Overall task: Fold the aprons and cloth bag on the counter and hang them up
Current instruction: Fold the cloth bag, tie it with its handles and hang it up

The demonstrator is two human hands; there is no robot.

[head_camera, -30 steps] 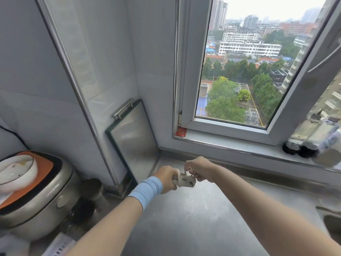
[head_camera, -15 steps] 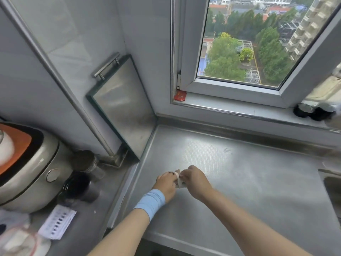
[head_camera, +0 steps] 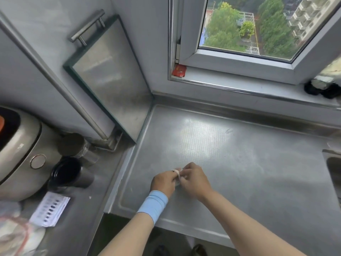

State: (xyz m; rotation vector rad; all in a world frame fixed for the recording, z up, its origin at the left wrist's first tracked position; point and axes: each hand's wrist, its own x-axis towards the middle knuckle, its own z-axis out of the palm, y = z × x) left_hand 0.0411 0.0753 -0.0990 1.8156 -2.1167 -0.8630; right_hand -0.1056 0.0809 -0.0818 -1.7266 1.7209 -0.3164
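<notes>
My left hand [head_camera: 163, 182], with a light blue wristband, and my right hand [head_camera: 193, 180] meet just above the steel counter [head_camera: 239, 163]. Between them they pinch a small off-white strap or band [head_camera: 176, 172], looped over my left fingers. Most of it is hidden by my fingers. No apron or cloth bag shows anywhere in the view.
A framed metal board with a handle [head_camera: 110, 74] leans in the left corner. A rice cooker [head_camera: 16, 150], two dark cups [head_camera: 68, 174] and a printed card [head_camera: 49, 209] sit on the left. A sink edge [head_camera: 332, 163] lies at the right, the window [head_camera: 249, 34] behind.
My view has tilted down from the window to the counter. Both hands have come down and nearer to me, still joined on the small strap.
</notes>
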